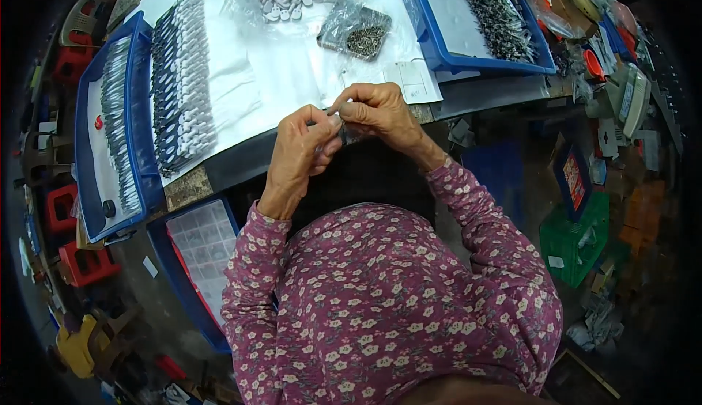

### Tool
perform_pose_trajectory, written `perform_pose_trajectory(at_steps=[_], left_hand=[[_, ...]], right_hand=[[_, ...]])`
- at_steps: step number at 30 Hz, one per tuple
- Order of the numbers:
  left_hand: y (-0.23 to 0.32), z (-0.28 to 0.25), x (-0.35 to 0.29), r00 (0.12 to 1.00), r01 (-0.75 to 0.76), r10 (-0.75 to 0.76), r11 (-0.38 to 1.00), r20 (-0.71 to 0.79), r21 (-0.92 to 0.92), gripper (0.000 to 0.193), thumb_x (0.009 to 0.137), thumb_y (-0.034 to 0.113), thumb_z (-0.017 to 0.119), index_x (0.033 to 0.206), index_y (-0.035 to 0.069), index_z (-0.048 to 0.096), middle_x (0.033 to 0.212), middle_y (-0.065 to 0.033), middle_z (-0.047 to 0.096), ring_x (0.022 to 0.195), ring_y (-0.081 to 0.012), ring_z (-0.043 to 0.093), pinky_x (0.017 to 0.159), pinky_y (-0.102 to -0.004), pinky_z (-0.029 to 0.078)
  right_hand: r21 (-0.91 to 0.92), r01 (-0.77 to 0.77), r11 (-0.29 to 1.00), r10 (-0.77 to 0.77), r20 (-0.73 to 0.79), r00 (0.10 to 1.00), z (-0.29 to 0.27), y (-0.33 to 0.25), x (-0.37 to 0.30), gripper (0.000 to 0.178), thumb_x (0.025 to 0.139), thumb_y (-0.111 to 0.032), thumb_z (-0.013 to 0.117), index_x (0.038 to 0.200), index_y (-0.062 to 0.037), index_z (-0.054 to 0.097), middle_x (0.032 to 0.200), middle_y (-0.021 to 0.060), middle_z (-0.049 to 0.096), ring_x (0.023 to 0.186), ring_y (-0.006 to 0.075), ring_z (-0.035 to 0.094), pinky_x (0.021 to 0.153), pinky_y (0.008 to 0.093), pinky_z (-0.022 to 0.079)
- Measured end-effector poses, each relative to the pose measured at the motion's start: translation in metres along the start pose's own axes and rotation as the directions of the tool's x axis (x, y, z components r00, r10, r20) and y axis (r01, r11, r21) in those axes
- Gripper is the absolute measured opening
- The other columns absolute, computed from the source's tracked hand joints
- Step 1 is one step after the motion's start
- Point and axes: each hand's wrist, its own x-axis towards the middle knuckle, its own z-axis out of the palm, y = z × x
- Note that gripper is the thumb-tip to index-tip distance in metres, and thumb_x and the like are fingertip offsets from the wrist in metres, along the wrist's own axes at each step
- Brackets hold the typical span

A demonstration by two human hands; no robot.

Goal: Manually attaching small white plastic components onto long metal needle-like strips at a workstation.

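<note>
Both hands (295, 145) together, pinching a piece (339, 115) too small to identify; metal bits (365, 41) beyond.

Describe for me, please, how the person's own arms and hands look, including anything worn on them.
Long plum-purple sleeves, printed with small pale flowers and greyish sprigs, cover both arms down to about the wrists. The left hand and right hand wear no gloves.
</note>
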Motion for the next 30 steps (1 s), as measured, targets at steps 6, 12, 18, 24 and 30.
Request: perform_pose_trajectory(at_steps=[6,12,18,24,30], left_hand=[[-0.007,-0.005,-0.001,0.999,-0.035,0.035,0.999,0.032,0.008,0.02,0.083,0.021,0.059,0.076,0.007,0.047,0.054,0.0008,0.046,0.04,-0.0018,0.034,0.034,-0.0151,0.02],[-0.01,-0.006,-0.006,0.995,-0.1,0.102,0.982,-0.008,0.161,0.018,0.084,0.02,0.058,0.08,0.006,0.048,0.055,0.001,0.05,0.041,-0.0015,0.038,0.034,-0.0141,0.025],[-0.007,-0.013,-0.014,0.995,-0.097,0.101,0.976,-0.009,0.193,0.017,0.085,0.019,0.057,0.081,0.005,0.048,0.056,0.0013,0.051,0.043,-0.0016,0.04,0.036,-0.0139,0.026],[-0.004,-0.013,-0.02,0.996,-0.088,0.086,0.965,0.019,0.246,0.015,0.085,0.017,0.056,0.082,0.004,0.048,0.056,0.0014,0.05,0.045,-0.0018,0.039,0.038,-0.0145,0.028],[0.001,-0.013,-0.028,0.993,-0.116,0.116,0.958,0.015,0.264,0.016,0.085,0.02,0.056,0.085,0.007,0.047,0.057,0.0016,0.049,0.041,-0.0007,0.033,0.036,-0.0141,0.02]], right_hand=[[-0.565,0.065,0.823,-0.14,-0.092,0.986,-0.03,-0.027,0.021,0.02,0.084,-0.018,0.054,0.088,-0.0003,0.062,0.071,0.004,0.06,0.06,0.0081,0.053,0.053,0.0217,0.042],[-0.905,0.198,0.376,-0.472,-0.003,0.882,-0.067,0.011,0.055,0.013,0.078,-0.009,0.054,0.083,0.0018,0.059,0.075,0.0112,0.06,0.064,0.0218,0.058,0.058,0.0322,0.046],[-0.981,0.16,0.111,-0.46,0.092,0.883,-0.064,0.017,0.063,0.006,0.074,-0.005,0.055,0.078,0.0006,0.055,0.072,0.0135,0.057,0.065,0.0301,0.058,0.057,0.0369,0.046],[-0.98,0.161,0.12,-0.456,0.09,0.885,-0.063,0.011,0.059,0.005,0.074,-0.004,0.055,0.076,-0.0002,0.053,0.071,0.0148,0.056,0.062,0.0326,0.057,0.055,0.0387,0.045],[-0.936,0.122,0.329,-0.465,-0.048,0.884,-0.053,-0.005,0.048,0.007,0.076,-0.006,0.052,0.076,0.0014,0.053,0.069,0.0147,0.057,0.06,0.0275,0.058,0.056,0.0339,0.045]])
